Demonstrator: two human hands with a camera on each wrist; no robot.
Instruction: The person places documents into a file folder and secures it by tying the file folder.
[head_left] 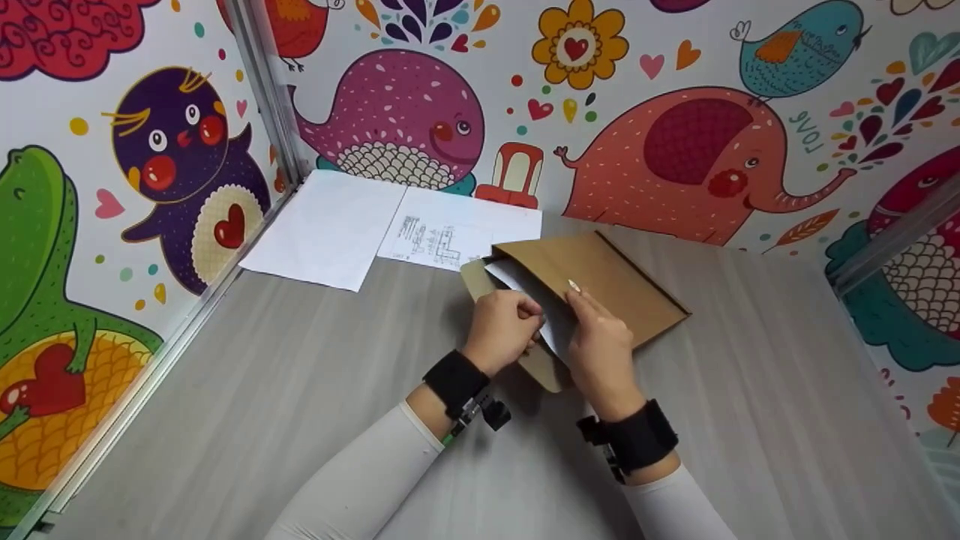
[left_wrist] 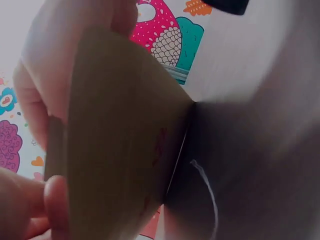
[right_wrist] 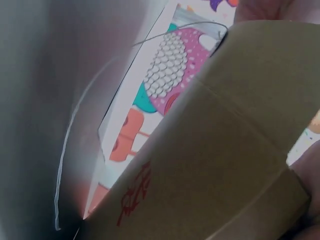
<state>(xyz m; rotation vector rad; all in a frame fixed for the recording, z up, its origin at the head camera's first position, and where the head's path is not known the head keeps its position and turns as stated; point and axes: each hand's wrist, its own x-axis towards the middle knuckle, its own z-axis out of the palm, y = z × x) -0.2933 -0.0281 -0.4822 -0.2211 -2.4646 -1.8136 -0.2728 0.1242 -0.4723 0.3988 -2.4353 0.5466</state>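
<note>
A brown paper document envelope [head_left: 615,281] lies slantwise over the table, its mouth facing the hands and its flap [head_left: 475,280] folded back. White paper [head_left: 505,276] shows inside the mouth. My left hand [head_left: 498,331] has curled fingers at the flap side, thumb and forefinger pinching close to the mouth; exactly what lies between the fingertips is hidden. With the thumb on its front panel, my right hand [head_left: 602,352] grips the envelope near the mouth. A thin white string [right_wrist: 64,160] hangs loose beside the flap, which carries red handwriting [right_wrist: 134,192].
Two white sheets lie at the back left: a blank-looking sheet [head_left: 322,225] and a printed sheet [head_left: 457,229] with a drawing, partly under the envelope. Cartoon-printed walls [head_left: 420,112] and metal frame rails [head_left: 262,90] border the grey table [head_left: 315,360].
</note>
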